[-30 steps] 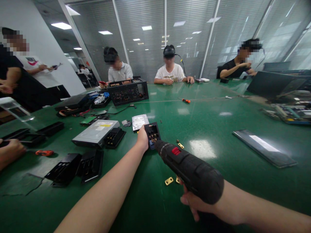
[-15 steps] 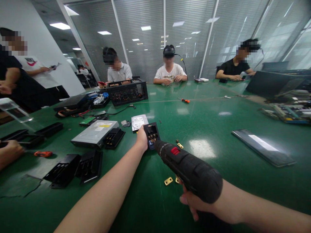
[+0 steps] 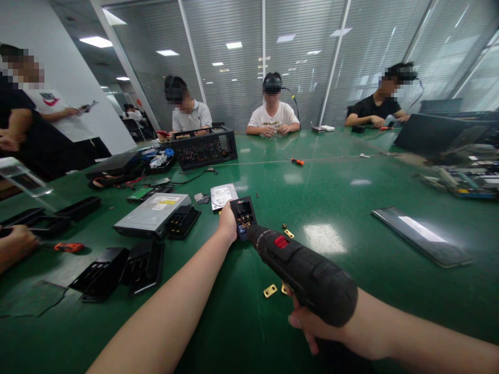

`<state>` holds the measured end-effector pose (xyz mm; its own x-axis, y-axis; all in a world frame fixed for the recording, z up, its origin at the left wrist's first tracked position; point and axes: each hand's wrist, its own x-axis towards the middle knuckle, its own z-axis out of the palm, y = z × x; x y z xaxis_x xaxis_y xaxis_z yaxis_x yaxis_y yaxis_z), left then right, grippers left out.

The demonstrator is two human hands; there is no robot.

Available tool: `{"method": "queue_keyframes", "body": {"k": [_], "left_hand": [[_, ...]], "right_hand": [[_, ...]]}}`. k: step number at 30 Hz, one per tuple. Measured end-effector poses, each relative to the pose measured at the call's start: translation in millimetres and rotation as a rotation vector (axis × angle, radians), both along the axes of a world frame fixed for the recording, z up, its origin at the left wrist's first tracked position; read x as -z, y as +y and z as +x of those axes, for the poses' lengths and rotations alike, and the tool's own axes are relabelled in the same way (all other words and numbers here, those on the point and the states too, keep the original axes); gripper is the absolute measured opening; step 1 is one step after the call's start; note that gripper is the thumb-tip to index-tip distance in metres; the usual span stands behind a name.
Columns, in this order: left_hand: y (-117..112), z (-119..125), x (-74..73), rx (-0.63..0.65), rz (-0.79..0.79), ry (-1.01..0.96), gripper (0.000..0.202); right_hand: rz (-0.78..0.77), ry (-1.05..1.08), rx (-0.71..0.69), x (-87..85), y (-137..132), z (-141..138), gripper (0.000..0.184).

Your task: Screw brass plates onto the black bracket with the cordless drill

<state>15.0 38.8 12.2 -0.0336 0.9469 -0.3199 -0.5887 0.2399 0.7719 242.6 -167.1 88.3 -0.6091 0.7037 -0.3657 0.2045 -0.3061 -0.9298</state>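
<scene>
My left hand is closed on a small black plastic housing, tilted up so that brass-coloured parts show inside it. My right hand grips a black cordless drill with a red switch on top. The drill's nose points into the housing; its tip is hidden there. Brass plates lie on the green table near the drill, one below it and another above it. Just behind my left hand lies a hard drive.
An optical drive and black plastic housings lie on the left. Another person's hand is at the left edge near an orange screwdriver. A computer case stands farther back; a dark flat panel lies right. Several people are around the table.
My hands, the drill and the housing stay almost exactly in place. Across the table, people's hands have shifted slightly.
</scene>
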Motion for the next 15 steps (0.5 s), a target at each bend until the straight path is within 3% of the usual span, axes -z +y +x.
{"method": "queue_keyframes", "body": {"k": [8, 15], "left_hand": [[1.1, -0.2, 0.4, 0.007, 0.010, 0.053, 0.016], [-1.4, 0.8, 0.7, 0.004, 0.053, 0.104, 0.021]], "right_hand": [[-0.021, 0.001, 0.005, 0.1, 0.3, -2.9, 0.052], [0.056, 0.056, -0.038, 6.4, 0.2, 5.8, 0.029]]}}
